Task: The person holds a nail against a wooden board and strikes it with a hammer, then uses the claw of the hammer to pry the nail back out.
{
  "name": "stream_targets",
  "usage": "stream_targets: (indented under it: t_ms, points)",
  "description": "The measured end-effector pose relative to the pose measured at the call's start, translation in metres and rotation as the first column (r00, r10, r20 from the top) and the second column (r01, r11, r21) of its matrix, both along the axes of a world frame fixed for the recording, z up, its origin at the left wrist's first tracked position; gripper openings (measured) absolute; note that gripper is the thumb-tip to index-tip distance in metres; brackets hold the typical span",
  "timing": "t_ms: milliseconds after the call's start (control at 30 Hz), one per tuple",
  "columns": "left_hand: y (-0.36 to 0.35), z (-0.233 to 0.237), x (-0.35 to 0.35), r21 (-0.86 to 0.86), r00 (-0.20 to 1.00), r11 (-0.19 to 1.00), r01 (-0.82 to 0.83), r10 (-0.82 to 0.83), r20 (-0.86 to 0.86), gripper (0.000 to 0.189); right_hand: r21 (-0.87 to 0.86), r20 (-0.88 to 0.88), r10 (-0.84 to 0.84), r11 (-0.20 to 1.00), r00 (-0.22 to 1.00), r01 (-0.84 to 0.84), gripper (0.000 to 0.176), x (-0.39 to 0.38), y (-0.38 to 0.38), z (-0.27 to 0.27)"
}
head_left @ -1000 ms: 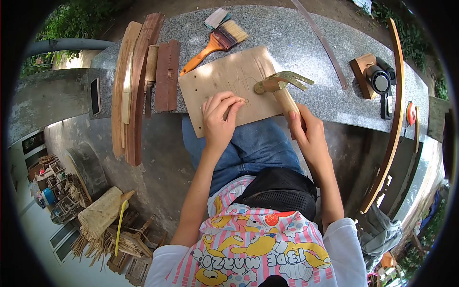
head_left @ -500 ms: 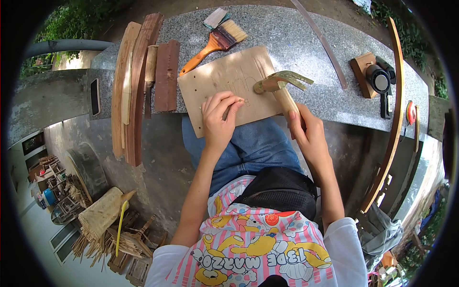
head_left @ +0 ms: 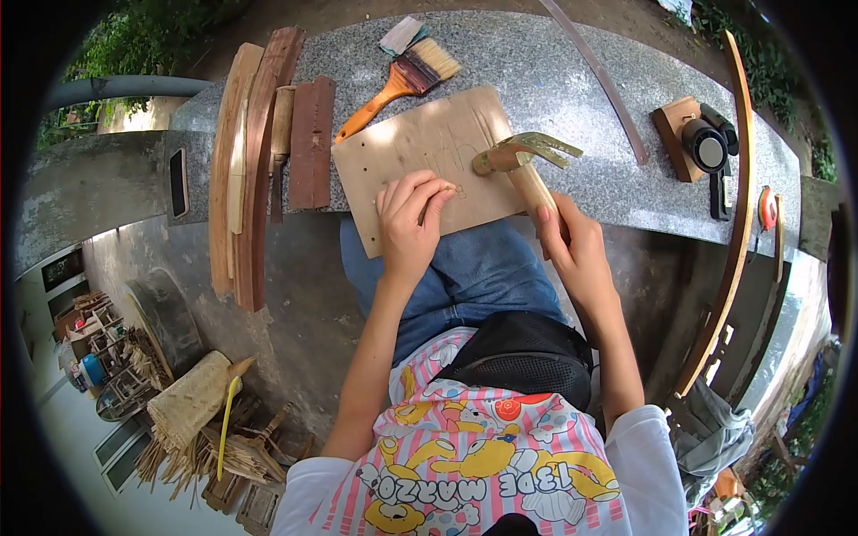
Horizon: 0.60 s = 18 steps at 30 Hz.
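Observation:
A thin wooden board (head_left: 483, 116) with pencil marks and small holes lies partly on the granite table and over my lap. My left hand (head_left: 413, 214) rests on the board, thumb and fingertips pinched together; what is between them, if anything, is too small to make out. My right hand (head_left: 572, 234) is wrapped round the wooden handle of a hammer (head_left: 529, 179). The hammer's metal head is over the board, to the right of my left fingertips, with its claw pointing right.
On the granite table (head_left: 554, 107) are an orange-handled brush (head_left: 389, 100), a sanding block (head_left: 402, 36), wood strips (head_left: 259, 161), a chisel (head_left: 281, 134), a metal ruler (head_left: 599, 76), a black tool (head_left: 708, 150), a curved strip (head_left: 742, 179) and a phone (head_left: 179, 181).
The hammer head has shifted very slightly left. Both hands are in nearly the same place.

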<state>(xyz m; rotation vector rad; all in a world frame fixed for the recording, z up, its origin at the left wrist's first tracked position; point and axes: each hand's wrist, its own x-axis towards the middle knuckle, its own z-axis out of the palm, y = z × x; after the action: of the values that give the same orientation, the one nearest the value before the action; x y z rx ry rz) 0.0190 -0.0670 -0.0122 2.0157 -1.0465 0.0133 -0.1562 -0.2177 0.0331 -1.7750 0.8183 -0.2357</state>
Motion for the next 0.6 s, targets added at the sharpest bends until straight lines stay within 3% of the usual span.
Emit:
stream_targets:
  t_ms: [200, 600]
  points:
    - [0.0, 0.002, 0.0, 0.006, 1.0, 1.0, 0.011, -0.011, 0.027, 0.012, 0.009, -0.007, 0.001, 1.0, 1.0, -0.001, 0.028, 0.0, 0.001, 0.001]
    - [0.0, -0.001, 0.0, -0.004, 0.991, 1.0, 0.019, -0.018, 0.131, 0.017, -0.166, 0.096, 0.135, 0.979, 0.986, -0.118, 0.028, -0.001, 0.019, 0.03]
